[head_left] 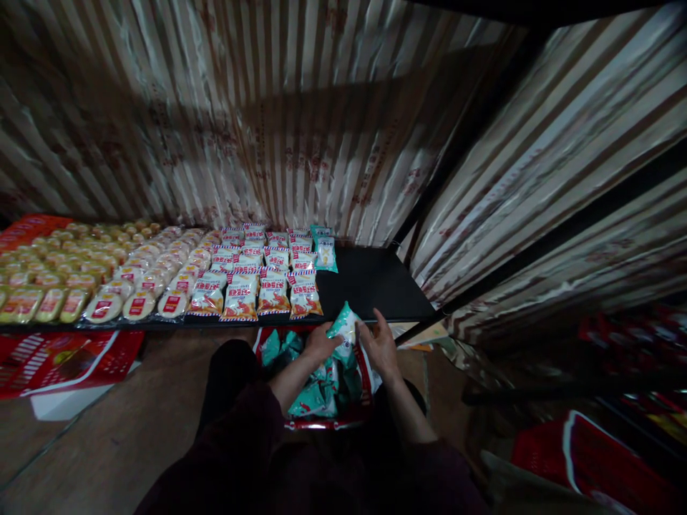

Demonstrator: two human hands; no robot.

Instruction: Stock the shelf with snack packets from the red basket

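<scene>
A teal-and-white snack packet [346,326] is held between my two hands, above a red basket [367,372] filled with similar teal packets [315,398]. My left hand [320,342] grips the packet's left side, fingers closed on it. At its right side, my right hand [378,346] touches the packet with the thumb side while a finger points up, apart from it. On the black shelf [370,282] in front, a couple of teal packets [325,253] lie at the right end of rows of white, red and blue-edged packets [273,290].
Round wrapped cakes [140,305] and yellow wrapped cakes [51,304] cover the shelf's left part. Striped sheeting [300,143] hangs behind. A dark metal post [451,179] rises at the right. Red packaging [64,357] lies below left, and a red bag [552,450] lower right.
</scene>
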